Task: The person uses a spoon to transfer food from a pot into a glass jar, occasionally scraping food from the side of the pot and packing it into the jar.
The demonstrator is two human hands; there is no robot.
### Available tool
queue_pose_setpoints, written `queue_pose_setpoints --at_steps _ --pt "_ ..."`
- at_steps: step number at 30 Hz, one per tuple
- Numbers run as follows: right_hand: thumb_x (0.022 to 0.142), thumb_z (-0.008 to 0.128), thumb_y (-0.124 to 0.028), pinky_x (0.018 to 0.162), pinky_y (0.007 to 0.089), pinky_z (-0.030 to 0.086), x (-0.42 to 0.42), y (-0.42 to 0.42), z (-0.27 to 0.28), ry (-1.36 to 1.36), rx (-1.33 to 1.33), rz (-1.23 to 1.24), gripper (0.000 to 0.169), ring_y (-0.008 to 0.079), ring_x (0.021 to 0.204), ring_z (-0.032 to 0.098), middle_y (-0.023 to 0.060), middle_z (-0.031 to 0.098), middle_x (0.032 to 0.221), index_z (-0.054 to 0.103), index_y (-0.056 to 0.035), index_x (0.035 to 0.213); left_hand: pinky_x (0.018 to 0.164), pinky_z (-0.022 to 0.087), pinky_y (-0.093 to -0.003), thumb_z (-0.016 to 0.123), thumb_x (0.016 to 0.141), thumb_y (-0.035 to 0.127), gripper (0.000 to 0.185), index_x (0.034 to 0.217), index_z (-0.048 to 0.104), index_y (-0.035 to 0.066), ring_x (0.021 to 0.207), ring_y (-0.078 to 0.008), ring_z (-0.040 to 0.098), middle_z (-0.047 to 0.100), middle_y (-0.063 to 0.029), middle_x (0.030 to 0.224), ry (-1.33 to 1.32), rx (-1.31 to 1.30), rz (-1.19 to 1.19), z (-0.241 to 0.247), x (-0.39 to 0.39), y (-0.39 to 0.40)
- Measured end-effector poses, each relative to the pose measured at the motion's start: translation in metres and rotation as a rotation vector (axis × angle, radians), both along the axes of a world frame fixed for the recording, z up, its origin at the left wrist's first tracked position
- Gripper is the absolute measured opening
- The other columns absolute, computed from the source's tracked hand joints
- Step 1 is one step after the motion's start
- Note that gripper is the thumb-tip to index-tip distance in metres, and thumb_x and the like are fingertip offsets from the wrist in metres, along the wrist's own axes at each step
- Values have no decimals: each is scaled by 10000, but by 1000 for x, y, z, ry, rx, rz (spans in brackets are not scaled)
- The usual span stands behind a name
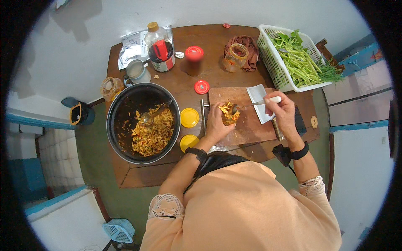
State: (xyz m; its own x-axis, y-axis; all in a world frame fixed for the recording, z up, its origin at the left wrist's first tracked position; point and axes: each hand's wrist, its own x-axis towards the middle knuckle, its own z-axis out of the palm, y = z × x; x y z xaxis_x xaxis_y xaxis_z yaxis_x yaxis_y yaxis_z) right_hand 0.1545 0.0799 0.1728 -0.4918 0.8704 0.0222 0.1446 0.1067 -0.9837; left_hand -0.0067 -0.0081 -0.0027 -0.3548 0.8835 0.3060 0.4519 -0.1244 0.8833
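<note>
My left hand holds a small glass jar heaped to its mouth with shredded, reddish-yellow food, above a wooden cutting board. From the right, my right hand grips the white handle of a spoon, its bowl in the food at the jar's mouth. A white paper or cloth strip lies on the board beneath the handle. On the left stands a large dark pot with more of the shredded mix and a metal utensil in it. Two yellow lids lie between pot and board.
At the back stand a dark-filled bottle, a red-lidded jar and an open glass jar by a brown cloth. A white basket of greens is at the right. A knife and a red lid lie near the board.
</note>
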Motion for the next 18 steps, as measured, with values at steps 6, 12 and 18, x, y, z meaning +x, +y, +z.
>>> queue_pose_setpoints --at_steps 6,12,18 --pt "897 612 -111 501 215 400 -16 -13 -16 -240 191 61 111 52 579 505 -14 568 658 584 -3 887 1028 349 -444 793 583 157 825 1274 365 17 1198 -401 409 410 -225 1274 12 25 -8 -2 -1 -1" --pt "890 617 -117 488 216 393 -22 -17 -27 -148 104 42 110 48 562 497 -20 559 636 585 -12 875 1021 356 -442 790 565 145 837 1274 363 21 1191 -396 417 430 -219 1250 59 23 2 -1 -1 -2" --pt "878 618 -109 473 207 397 -34 -1 -21 -21 -63 86 90 55 532 512 -16 563 637 596 -30 840 1026 354 -442 809 557 159 844 1268 372 31 1194 -392 421 428 -220 1261 37 -12 -6 3 -1 -1"
